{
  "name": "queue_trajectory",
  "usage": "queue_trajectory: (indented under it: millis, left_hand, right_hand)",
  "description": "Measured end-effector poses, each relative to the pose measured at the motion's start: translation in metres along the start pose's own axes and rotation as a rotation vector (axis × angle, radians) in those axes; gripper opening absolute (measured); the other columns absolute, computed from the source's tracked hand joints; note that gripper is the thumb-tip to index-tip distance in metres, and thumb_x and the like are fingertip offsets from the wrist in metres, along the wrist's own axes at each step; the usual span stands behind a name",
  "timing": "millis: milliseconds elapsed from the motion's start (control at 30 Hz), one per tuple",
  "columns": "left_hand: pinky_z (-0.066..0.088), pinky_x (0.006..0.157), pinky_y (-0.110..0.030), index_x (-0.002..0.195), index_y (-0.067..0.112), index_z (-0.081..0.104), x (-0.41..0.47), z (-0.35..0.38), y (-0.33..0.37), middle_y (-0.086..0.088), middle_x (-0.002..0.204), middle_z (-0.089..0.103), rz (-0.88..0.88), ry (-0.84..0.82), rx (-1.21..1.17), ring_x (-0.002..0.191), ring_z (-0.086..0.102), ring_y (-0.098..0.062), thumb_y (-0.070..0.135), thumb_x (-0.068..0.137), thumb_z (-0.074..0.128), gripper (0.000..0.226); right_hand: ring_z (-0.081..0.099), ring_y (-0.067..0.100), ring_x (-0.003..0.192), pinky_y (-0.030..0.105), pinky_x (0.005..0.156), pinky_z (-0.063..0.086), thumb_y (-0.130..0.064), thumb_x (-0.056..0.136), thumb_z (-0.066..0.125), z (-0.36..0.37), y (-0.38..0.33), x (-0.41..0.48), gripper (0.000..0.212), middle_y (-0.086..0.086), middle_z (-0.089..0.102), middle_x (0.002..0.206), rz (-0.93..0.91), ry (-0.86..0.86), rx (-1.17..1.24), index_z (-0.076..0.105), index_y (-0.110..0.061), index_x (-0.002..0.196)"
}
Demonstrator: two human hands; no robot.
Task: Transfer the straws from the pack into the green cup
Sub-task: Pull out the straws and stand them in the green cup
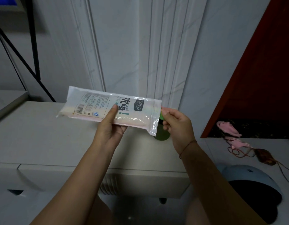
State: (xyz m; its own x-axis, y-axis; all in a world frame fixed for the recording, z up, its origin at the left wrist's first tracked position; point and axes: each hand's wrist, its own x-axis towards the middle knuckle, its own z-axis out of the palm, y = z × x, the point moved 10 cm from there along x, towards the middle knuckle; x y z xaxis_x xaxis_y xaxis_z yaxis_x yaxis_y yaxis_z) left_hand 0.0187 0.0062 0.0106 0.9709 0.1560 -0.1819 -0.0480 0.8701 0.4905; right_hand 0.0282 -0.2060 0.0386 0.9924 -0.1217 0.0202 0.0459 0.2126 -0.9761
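A clear plastic pack of pale straws (98, 106) with black printed lettering is held level above the white cabinet top (43, 135). My left hand (110, 125) grips the pack from below at its middle, thumb on the front. My right hand (176, 125) pinches the pack's right end at its sealed edge. The green cup (162, 135) stands on the cabinet top below the pack's right end, mostly hidden behind the pack and my right hand.
A white panelled wall rises behind the cabinet. A dark red panel (262, 70) stands at the right. Pink fish-shaped toys (228, 127) and a brown charm with cords (264, 155) lie on a white surface at right. A blue and black round object (254, 189) sits lower right.
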Motion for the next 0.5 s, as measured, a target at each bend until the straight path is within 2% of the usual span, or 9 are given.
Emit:
queue_trajectory:
  millis: [100,200,267,433,500]
  left_hand:
    - [0.053,0.083,-0.06,0.115,0.014,0.059,-0.004,0.003,-0.015,-0.013,0.106,0.075,-0.065,-0.016,-0.026,0.098,0.072,-0.028,0.004,0.081,0.067,0.036]
    - [0.054,0.082,-0.057,0.115,0.013,0.058,-0.004,-0.004,-0.018,-0.014,0.106,0.074,-0.067,0.028,-0.04,0.097,0.072,-0.029,-0.003,0.084,0.062,0.035]
    - [0.055,0.081,-0.055,0.117,0.013,0.057,-0.001,-0.011,-0.01,-0.013,0.106,0.074,-0.04,0.064,-0.064,0.096,0.072,-0.028,-0.004,0.086,0.06,0.036]
    - [0.054,0.09,-0.051,0.119,0.014,0.057,0.005,-0.029,0.013,-0.01,0.11,0.073,0.007,0.106,-0.08,0.105,0.069,-0.028,0.0,0.086,0.062,0.037]
    - [0.054,0.087,-0.053,0.123,0.015,0.058,0.005,-0.029,0.014,-0.008,0.11,0.074,0.0,0.094,-0.083,0.104,0.07,-0.026,0.004,0.083,0.066,0.042]
  right_hand:
    - [0.051,0.009,0.051,0.017,0.055,0.05,-0.002,0.087,0.06,0.006,-0.004,-0.002,0.015,0.007,0.063,0.069,-0.025,-0.025,0.016,0.065,0.0,0.101]
    - [0.054,0.004,0.05,0.016,0.055,0.052,-0.003,0.085,0.063,0.004,-0.009,-0.001,0.009,0.005,0.064,0.068,-0.064,-0.042,-0.009,0.067,-0.008,0.091]
    - [0.055,0.004,0.048,0.015,0.054,0.052,-0.004,0.084,0.063,-0.006,-0.012,0.002,0.007,0.005,0.062,0.065,-0.073,-0.014,-0.005,0.066,-0.007,0.091]
    - [0.053,0.007,0.051,0.016,0.053,0.048,-0.007,0.086,0.061,-0.027,-0.019,0.012,0.008,0.006,0.057,0.062,-0.077,-0.041,-0.005,0.066,-0.004,0.092]
    - [0.051,0.008,0.051,0.016,0.052,0.047,-0.007,0.087,0.061,-0.026,-0.019,0.014,0.007,0.005,0.057,0.061,-0.064,-0.084,-0.024,0.067,-0.006,0.089]
